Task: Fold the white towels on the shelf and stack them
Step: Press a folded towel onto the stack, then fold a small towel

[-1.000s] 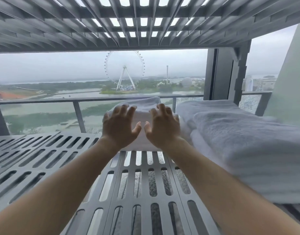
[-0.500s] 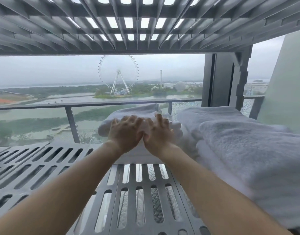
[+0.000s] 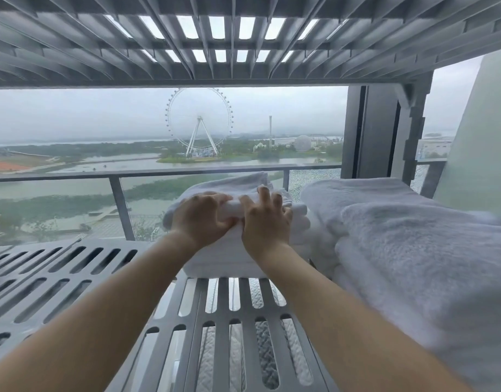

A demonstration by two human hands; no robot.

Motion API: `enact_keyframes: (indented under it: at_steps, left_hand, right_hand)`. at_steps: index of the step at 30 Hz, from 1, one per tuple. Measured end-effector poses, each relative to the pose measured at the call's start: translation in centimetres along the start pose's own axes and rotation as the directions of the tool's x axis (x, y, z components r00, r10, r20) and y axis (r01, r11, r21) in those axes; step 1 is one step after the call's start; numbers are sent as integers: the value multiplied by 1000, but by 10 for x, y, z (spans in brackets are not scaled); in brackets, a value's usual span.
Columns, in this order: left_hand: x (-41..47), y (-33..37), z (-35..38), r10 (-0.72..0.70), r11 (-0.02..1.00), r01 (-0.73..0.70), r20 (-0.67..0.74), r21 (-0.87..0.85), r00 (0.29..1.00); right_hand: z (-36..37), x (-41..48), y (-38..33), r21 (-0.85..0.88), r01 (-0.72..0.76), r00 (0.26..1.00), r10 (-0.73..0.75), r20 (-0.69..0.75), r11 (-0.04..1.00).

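Since a second ago, your two hands have come down from hovering apart with spread fingers and now lie close together on the towel, thumbs nearly touching. Your left hand sits on the near top edge of the folded towel, its fingers curled over a thick rolled fold, apparently gripping it. Your right hand rests just beside it with fingers spread and fairly straight, pressing down on the cloth and not pinching it.

The folded towel lies towards the back of the grey slatted shelf, near the glass railing. Touching its right side is a larger pile of towels, thick and fluffy, which fills the right of the shelf. A second slatted upper shelf hangs close overhead. A Ferris wheel stands far off outside.

The towel looks soft, plump and light, with a looped pile that grips skin well, so slipping seems unlikely. It will likely sag and spring open if you lift it by one edge. Judging from its bulk, hold it across the folded edge with both hands, or slide flat palms under it, and press the layers together as you move it. The low shelf above leaves little room to lift.
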State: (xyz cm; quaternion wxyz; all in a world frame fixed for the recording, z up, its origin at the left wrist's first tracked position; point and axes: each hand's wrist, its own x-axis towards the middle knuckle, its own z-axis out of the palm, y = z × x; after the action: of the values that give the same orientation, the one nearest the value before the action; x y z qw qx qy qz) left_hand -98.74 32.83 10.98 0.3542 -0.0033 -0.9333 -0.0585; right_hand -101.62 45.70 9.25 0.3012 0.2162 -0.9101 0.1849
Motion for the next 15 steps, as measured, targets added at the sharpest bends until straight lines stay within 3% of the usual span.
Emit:
enact_keyframes:
  at_steps: [5,8,13,15]
  left_hand:
    - [2,5,-3,-7,993,8,-5,114,1000]
    - [-2,9,-5,24,977,-6,-81,212,996]
    - [-6,2,-18,108,982,-66,-240,178,965]
    - [-8,-3,-21,162,976,-124,-218,179,962]
  right_hand:
    - [-1,1,-5,11,9,1000,-9,14,1000]
    - [-4,0,-4,35,11,1000,-10,-14,999]
    - [-10,3,-8,24,55,985,-50,-168,998]
    - [-10,2,-13,4,46,985,-45,-168,999]
